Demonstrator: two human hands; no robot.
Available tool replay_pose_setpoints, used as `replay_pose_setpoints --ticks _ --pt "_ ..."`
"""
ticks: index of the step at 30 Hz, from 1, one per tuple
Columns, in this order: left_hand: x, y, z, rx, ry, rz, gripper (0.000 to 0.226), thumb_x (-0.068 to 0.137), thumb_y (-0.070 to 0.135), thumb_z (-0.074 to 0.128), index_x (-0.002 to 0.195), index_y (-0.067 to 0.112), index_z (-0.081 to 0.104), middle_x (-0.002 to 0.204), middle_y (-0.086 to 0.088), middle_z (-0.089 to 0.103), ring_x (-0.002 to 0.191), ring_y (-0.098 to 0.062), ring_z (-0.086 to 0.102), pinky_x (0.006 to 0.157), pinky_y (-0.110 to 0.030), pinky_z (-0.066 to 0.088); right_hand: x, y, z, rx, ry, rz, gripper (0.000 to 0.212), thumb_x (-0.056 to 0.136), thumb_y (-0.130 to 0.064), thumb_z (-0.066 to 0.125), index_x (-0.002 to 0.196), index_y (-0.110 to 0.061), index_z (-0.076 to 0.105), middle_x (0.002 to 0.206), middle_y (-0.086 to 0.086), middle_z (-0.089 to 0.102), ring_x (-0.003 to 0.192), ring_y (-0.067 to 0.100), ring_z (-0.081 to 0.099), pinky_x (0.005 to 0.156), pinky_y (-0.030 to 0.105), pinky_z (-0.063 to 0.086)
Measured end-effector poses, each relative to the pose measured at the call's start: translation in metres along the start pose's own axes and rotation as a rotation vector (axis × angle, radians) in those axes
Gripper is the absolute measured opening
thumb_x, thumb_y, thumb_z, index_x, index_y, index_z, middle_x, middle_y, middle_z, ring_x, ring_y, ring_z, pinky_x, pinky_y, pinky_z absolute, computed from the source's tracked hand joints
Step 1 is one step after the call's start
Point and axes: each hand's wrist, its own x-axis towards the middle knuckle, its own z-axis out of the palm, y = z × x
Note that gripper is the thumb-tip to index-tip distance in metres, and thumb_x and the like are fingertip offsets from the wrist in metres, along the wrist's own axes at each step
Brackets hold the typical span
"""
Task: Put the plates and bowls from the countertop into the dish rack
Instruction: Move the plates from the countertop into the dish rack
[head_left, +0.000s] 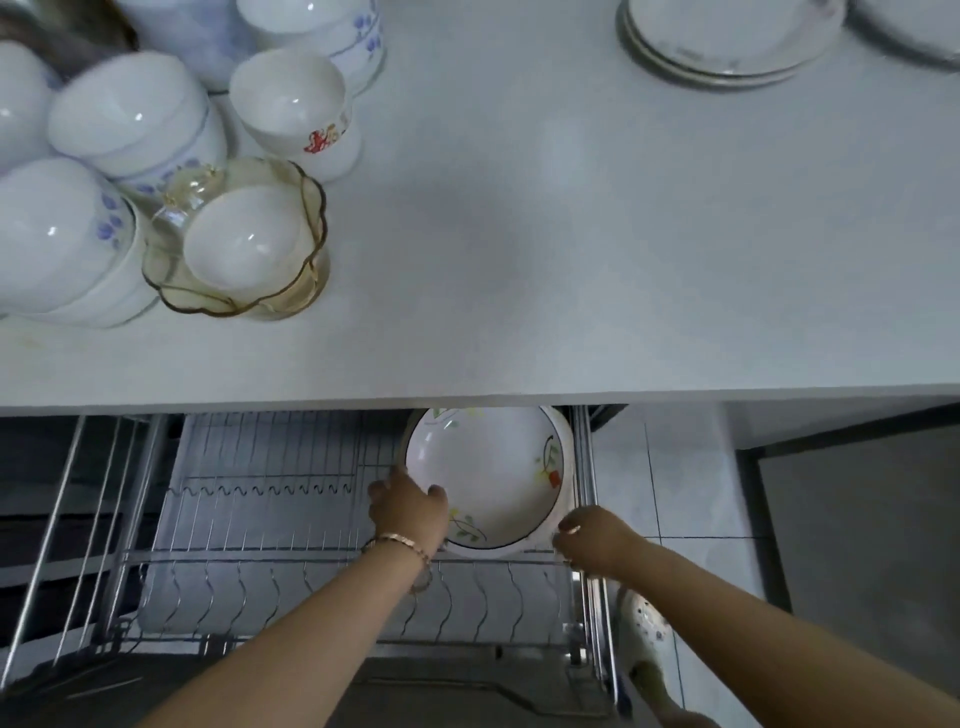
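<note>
Below the counter edge: a pulled-out wire metal dish rack (270, 525) is sitting open, with rows of upright prongs.
Bowl in the rack: a wide white ceramic bowl with painted leaves and an orange flower (491, 478) is standing tilted on its edge at the far right end of the rack, its hollow facing the camera, its top edge tucked under the counter.
Left hand: the left hand (410, 506), wearing a thin bracelet (400, 545) at the wrist, is gripping the bowl's left rim, with the thumb lying inside the bowl and the other fingers going behind it.
Right hand: the right hand (592, 540) is curling loosely at the bowl's near right rim, beside the rack's right rail; whether it is grasping the rim or only touching it cannot be told.
Countertop: the pale grey countertop (519, 234) is filling the far half of the view.
Far left: several white ceramic bowls with blue flower prints (130, 119) are resting upside down in a cluster; one carries a red mark.
Glass bowl: an amber glass bowl with a scalloped rim (311, 208) is standing just near of that cluster, holding a small white bowl (244, 239) upside down inside it.
Far right: a stack of white plates with grey rims (727, 41) is lying flat, partly cut off by the frame.
Floor: pale tiles (675, 493) are showing to the right of the rack.
</note>
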Motion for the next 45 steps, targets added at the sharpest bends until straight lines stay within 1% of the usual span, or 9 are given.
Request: replay_pose_setpoints --ticks 6,9,13,16,21,26,37,42,45 --pt "-0.084 0.08 0.003 0.204 -0.274 0.363 0.021 0.092 0.012 0.039 0.083 0.011 0.058 0.089 -0.018 0.064 0.075 -0.02 0.052 0.072 -0.028 0.048 -0.076 0.039 -0.088 -0.111 0.053 -0.1 0.04 0.097 -0.019 0.043 0.131 0.001 0.05 0.132 0.019 0.056 0.121 0.028 0.055 0.1 0.029 0.042" --pt "-0.134 0.136 0.023 0.322 -0.327 0.451 0.023 0.091 0.01 0.04 0.084 0.009 0.062 0.075 -0.014 0.061 0.063 -0.019 0.051 0.069 -0.025 0.043 -0.11 0.077 -0.145 -0.084 0.144 -0.109 0.04 0.095 -0.017 0.043 0.125 0.006 0.054 0.114 0.022 0.065 0.098 0.025 0.059 0.091 0.031 0.047" --pt "-0.195 0.218 0.066 0.3 -0.33 0.553 0.027 0.09 0.011 0.042 0.088 0.002 0.068 0.094 -0.02 0.068 0.078 -0.021 0.056 0.071 -0.025 0.043 -0.152 0.14 -0.225 -0.101 0.245 -0.119 0.037 0.095 -0.016 0.041 0.119 0.006 0.059 0.116 0.021 0.065 0.108 0.029 0.061 0.094 0.032 0.046" --pt "-0.235 0.279 0.1 0.305 -0.334 0.625 0.024 0.089 0.008 0.042 0.083 0.006 0.065 0.086 -0.019 0.063 0.077 -0.02 0.054 0.069 -0.023 0.039 -0.174 0.188 -0.282 -0.113 0.36 -0.096 0.03 0.093 -0.017 0.043 0.106 0.001 0.063 0.12 0.017 0.064 0.115 0.029 0.059 0.091 0.028 0.045" --pt "-0.288 0.375 0.148 0.28 -0.38 0.73 0.017 0.089 0.01 0.041 0.078 0.012 0.054 0.082 -0.012 0.058 0.075 -0.022 0.055 0.064 -0.025 0.038 -0.208 0.256 -0.371 -0.063 0.518 -0.05 0.039 0.094 -0.018 0.043 0.131 -0.009 0.051 0.139 0.01 0.05 0.129 0.025 0.047 0.104 0.027 0.038" --pt "-0.315 0.456 0.195 0.258 -0.478 0.76 0.032 0.091 0.008 0.041 0.062 0.018 0.046 0.066 -0.001 0.054 0.056 -0.012 0.052 0.04 -0.011 0.037 -0.21 0.312 -0.439 -0.008 0.604 0.027 0.04 0.095 -0.02 0.043 0.134 -0.012 0.048 0.141 0.009 0.048 0.13 0.024 0.046 0.105 0.027 0.037" --pt "-0.276 0.614 0.305 0.403 -0.598 0.702 0.011 0.084 0.008 0.045 0.077 0.016 0.042 0.07 -0.005 0.043 0.073 -0.023 0.045 0.052 -0.022 0.03 -0.157 0.397 -0.552 0.381 0.767 0.401 0.039 0.091 -0.019 0.046 0.128 -0.009 0.051 0.133 0.016 0.051 0.121 0.032 0.052 0.1 0.033 0.042" --pt "-0.26 0.673 0.348 0.352 -0.602 0.721 0.014 0.08 0.011 0.054 0.092 0.01 0.046 0.091 -0.019 0.061 0.081 -0.032 0.065 0.076 -0.045 0.055 -0.133 0.42 -0.581 0.713 0.831 0.588 0.048 0.099 -0.031 0.033 0.136 -0.001 0.034 0.135 0.024 0.044 0.124 0.039 0.046 0.101 0.042 0.04" --pt "-0.254 0.693 0.366 0.37 -0.546 0.808 0.017 0.067 0.009 0.06 0.078 0.017 0.05 0.084 -0.01 0.065 0.075 -0.028 0.065 0.069 -0.041 0.059 -0.111 0.432 -0.592 0.9 0.857 0.626 0.047 0.097 -0.029 0.039 0.129 0.005 0.044 0.128 0.026 0.054 0.118 0.038 0.054 0.093 0.037 0.044"
